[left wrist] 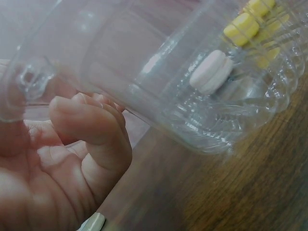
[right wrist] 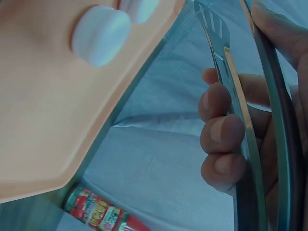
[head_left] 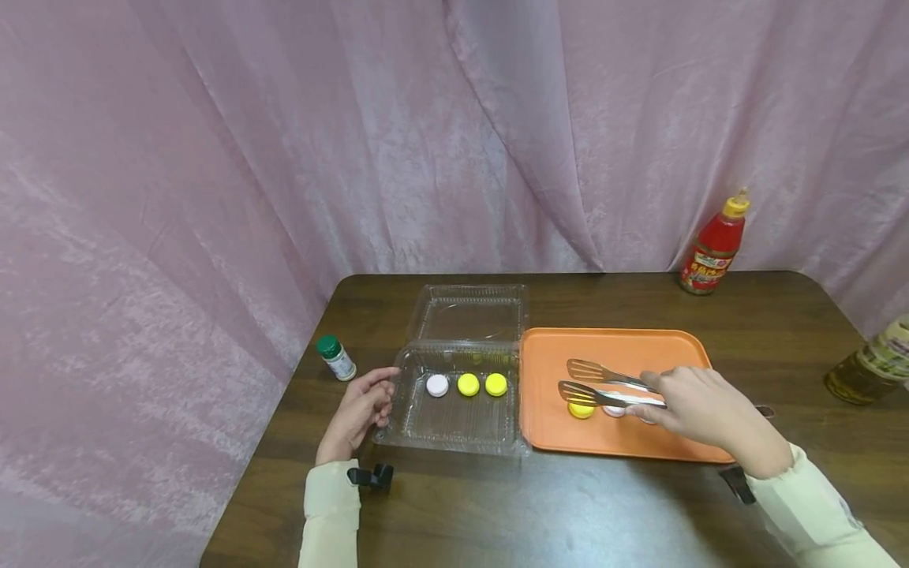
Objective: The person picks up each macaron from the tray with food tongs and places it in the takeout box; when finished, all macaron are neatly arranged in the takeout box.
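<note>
My right hand (head_left: 699,406) holds metal serving tongs (right wrist: 236,106) with slotted ends spread apart, over the orange tray (head_left: 682,347). Below the tongs on the tray are a yellow macaron (head_left: 581,411) and two white ones, partly hidden in the head view; a white macaron (right wrist: 101,36) shows plainly in the right wrist view. My left hand (head_left: 362,406), fingers curled, grips the left rim of a clear plastic container (head_left: 454,430) whose lid (head_left: 472,315) lies back. Inside stand a white macaron (head_left: 437,385) and two yellow macarons (head_left: 468,384) in a row.
A green-capped small jar (head_left: 336,358) stands left of the container. At the back right is a red sauce bottle (head_left: 712,246) with a yellow cap. Another bottle (head_left: 866,367) stands at the right edge. A pink curtain (head_left: 454,142) hangs behind the wooden table (head_left: 454,513).
</note>
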`<control>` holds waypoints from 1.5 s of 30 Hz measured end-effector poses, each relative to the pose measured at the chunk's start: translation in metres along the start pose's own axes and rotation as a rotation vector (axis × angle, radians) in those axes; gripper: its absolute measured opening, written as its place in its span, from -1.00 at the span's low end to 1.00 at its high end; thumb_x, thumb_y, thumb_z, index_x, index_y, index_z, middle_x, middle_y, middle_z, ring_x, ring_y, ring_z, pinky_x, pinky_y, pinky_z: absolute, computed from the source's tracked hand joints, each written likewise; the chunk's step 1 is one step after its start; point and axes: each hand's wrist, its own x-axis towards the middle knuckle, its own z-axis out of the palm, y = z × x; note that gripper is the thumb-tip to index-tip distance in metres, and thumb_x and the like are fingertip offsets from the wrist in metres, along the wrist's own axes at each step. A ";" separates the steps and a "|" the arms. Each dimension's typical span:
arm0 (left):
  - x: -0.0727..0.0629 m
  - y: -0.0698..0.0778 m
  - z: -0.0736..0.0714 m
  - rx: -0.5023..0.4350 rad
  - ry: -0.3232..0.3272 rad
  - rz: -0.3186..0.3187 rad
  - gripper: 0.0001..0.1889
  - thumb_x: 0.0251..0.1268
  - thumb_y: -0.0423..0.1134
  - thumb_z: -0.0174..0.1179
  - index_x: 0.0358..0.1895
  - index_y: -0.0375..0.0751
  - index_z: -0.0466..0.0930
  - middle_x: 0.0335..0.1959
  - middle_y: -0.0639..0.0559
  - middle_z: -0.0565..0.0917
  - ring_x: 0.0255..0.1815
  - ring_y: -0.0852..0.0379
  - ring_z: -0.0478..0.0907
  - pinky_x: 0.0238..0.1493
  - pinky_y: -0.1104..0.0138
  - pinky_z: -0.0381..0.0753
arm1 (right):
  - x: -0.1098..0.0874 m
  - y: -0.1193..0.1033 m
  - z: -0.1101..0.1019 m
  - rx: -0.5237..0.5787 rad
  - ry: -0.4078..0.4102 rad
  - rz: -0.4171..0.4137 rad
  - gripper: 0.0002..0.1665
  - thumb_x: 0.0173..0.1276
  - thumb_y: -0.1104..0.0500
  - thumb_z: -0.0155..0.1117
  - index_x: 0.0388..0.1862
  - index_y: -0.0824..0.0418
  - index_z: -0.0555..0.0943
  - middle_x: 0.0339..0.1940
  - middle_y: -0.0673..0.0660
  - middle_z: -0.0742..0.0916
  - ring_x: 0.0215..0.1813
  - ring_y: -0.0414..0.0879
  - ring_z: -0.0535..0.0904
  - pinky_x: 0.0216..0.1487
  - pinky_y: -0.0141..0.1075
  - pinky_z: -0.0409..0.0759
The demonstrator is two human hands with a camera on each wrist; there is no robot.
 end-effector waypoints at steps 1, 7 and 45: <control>0.000 0.000 0.000 -0.003 0.001 -0.002 -0.45 0.24 -0.61 -0.14 0.35 -0.53 0.32 -0.32 -0.04 0.42 -0.58 0.23 0.30 -0.64 0.48 0.31 | -0.001 0.000 0.001 -0.003 -0.004 0.001 -0.58 0.18 -0.15 0.50 -0.30 0.15 0.61 -0.69 -0.19 0.39 -0.66 -0.29 0.25 -0.69 -0.30 0.26; -0.001 0.001 0.000 -0.009 -0.003 -0.010 -0.45 0.24 -0.60 -0.12 0.36 -0.53 0.31 -0.32 -0.02 0.42 -0.58 0.23 0.30 -0.64 0.49 0.31 | -0.008 0.001 0.005 -0.016 -0.056 0.007 -0.56 0.18 -0.16 0.50 -0.29 0.17 0.63 -0.66 -0.15 0.41 -0.65 -0.27 0.25 -0.70 -0.31 0.25; 0.000 0.000 -0.002 -0.001 -0.018 0.006 -0.44 0.22 -0.59 -0.11 0.36 -0.53 0.30 -0.32 -0.02 0.42 -0.58 0.24 0.31 -0.63 0.49 0.32 | 0.006 -0.006 -0.019 -0.014 -0.040 -0.089 -0.65 0.16 -0.06 0.53 -0.45 0.04 0.52 -0.71 -0.26 0.32 -0.66 -0.36 0.16 -0.70 -0.38 0.17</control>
